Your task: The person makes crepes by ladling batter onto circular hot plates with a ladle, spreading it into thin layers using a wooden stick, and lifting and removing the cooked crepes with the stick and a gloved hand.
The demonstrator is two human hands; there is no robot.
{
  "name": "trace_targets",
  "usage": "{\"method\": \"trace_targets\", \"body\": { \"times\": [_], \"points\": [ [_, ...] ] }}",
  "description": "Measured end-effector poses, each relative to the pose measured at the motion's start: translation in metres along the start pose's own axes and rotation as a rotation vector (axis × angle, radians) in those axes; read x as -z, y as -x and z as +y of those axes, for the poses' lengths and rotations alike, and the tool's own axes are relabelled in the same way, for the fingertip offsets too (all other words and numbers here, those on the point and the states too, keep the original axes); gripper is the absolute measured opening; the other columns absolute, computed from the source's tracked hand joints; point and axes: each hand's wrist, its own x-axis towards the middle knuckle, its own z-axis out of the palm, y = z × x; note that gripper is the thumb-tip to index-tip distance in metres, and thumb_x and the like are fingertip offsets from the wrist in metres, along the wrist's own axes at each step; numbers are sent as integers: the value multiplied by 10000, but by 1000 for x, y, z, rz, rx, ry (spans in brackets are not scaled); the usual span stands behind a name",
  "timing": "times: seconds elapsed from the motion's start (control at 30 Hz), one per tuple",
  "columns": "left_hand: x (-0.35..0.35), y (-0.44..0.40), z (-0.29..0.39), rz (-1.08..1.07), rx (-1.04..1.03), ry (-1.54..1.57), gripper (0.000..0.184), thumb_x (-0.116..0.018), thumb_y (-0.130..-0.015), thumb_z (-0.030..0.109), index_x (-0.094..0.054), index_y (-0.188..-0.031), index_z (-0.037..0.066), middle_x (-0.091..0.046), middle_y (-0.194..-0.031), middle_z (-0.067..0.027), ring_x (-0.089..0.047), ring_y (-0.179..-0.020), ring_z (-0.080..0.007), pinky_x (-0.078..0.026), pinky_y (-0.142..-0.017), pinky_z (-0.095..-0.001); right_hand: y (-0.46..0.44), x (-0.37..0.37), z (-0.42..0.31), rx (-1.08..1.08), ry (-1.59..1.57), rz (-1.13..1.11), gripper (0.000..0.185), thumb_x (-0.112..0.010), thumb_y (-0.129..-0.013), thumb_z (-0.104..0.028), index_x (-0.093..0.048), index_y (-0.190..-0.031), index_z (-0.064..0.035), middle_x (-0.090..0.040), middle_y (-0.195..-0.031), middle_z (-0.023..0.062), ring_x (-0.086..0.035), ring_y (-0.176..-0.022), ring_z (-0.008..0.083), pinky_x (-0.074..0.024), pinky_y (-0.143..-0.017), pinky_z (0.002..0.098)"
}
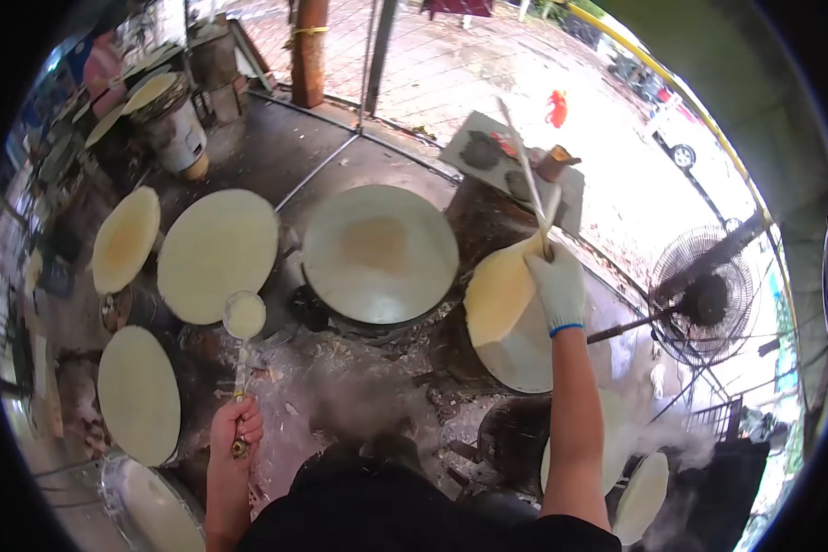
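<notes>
My left hand (236,428) is bare and wrapped round the handle of a ladle (245,316). The ladle's round bowl carries pale batter, close to the edge of a batter-covered griddle (216,253). My right hand (557,287), in a white glove with a blue cuff, grips a long pale stick (521,156). By its fingers is a thin yellowish crepe (501,293), partly off the round griddle (529,354) beneath it. Whether the fingers also pinch the crepe, I cannot tell. At the centre, a round griddle (377,267) has a brownish patch.
More crepes lie on round plates at left, including a browned one (125,241) and a pale one (139,396). A fan (706,299) stands at right. Behind the right griddle is a board (488,156) with a brown pot (554,164). Steam rises at lower right. Another person (106,69) is far left.
</notes>
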Motion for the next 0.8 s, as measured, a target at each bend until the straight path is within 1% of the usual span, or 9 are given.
{"method": "trace_targets", "body": {
  "times": [0.13, 0.33, 0.4, 0.47, 0.53, 0.6, 0.63, 0.67, 0.8],
  "points": [
    [50, 25, 40, 44, -59, 102, 44, -486, -904, 51, -477, -865, 34, -423, -646, -6, -386, -433, -64, -349, -350, -205, 22, -3, -163, 230, 126, -185, 349, -646, -742, -309, -675, -989, -63, -671, -858, 186, -657, -812, 321, -495, -716, 386],
    [137, 62, 79, 126, -253, 178, 125, -462, -939, 89, -455, -819, 54, -399, -624, 0, -378, -443, -60, -347, -343, -209, 33, -17, -329, 620, -125, -704, 386, -673, -697, -291, -677, -937, 11, -656, -727, 116, -620, -678, 165, -478, -644, 316],
    [161, 77, 83, 145, -285, 271, 142, -466, -937, 95, -448, -802, 55, -403, -622, -7, -383, -445, -68, -344, -347, -213, 27, -44, -381, 679, -52, -743, 390, -678, -686, -279, -671, -920, 33, -644, -714, 100, -594, -675, 132, -473, -637, 303],
    [184, 92, 86, 188, -357, 360, 162, -472, -934, 101, -442, -781, 57, -406, -621, -13, -386, -446, -76, -340, -351, -217, 27, -85, -438, 723, -17, -802, 338, -706, -686, -220, -676, -908, 33, -641, -715, 76, -586, -665, 129, -475, -631, 292],
    [198, 99, 87, 249, -435, 434, 185, -479, -931, 107, -437, -757, 59, -408, -618, -16, -388, -447, -82, -337, -355, -219, 11, -162, -478, 703, -199, -970, 310, -730, -681, -182, -679, -908, 24, -640, -723, 65, -584, -662, 131, -474, -618, 289],
    [204, 118, 83, 365, -511, 487, 199, -480, -926, 101, -432, -737, 63, -406, -613, -18, -387, -447, -87, -339, -356, -218, 17, -229, -527, 575, -294, -1137, 302, -772, -658, -129, -677, -905, 15, -640, -744, 51, -586, -663, 138, -471, -589, 280],
    [206, 123, 83, 416, -538, 509, 206, -480, -924, 99, -429, -727, 65, -405, -611, -19, -386, -447, -89, -340, -356, -218, 18, -262, -554, 608, -293, -1149, 299, -771, -656, -125, -675, -901, 16, -640, -743, 51, -587, -659, 140, -469, -582, 281],
    [213, 127, 79, 408, -587, 534, 54, -507, -888, 61, -469, -851, 73, -404, -638, 9, -370, -437, -65, -302, -357, -209, 17, -298, -581, 640, -293, -1155, 295, -770, -653, -121, -674, -896, 17, -640, -743, 52, -587, -655, 142, -467, -575, 282],
    [224, 132, 88, 532, -710, 694, 87, -506, -890, 66, -452, -824, 86, -402, -637, 14, -364, -435, -60, -312, -357, -206, 22, -379, -709, 952, -313, -1067, 317, -748, -657, -141, -671, -912, 31, -638, -721, 58, -597, -647, 157, -477, -586, 307]
  ]
}}
